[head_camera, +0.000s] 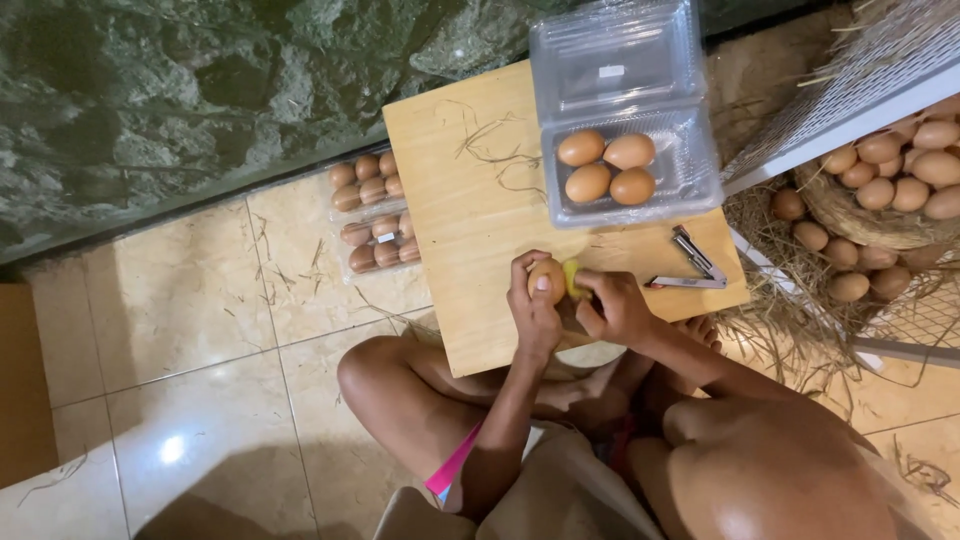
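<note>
My left hand (535, 308) grips a brown egg (548, 275) over the near part of a wooden board (470, 210). My right hand (615, 305) presses a small yellow piece (571, 279), perhaps a cloth or sponge, against that egg. Farther back on the board lies an open clear plastic egg box (690, 165) with several brown eggs (607, 166) in its lower half; its lid is folded back and holds nothing.
A metal stapler (693, 266) lies on the board's right side. Two closed clear packs of eggs (375, 212) sit on the tiled floor at left. At right, many loose eggs (880, 180) rest in straw under a white mesh rack (850, 90). A dark stone wall runs behind.
</note>
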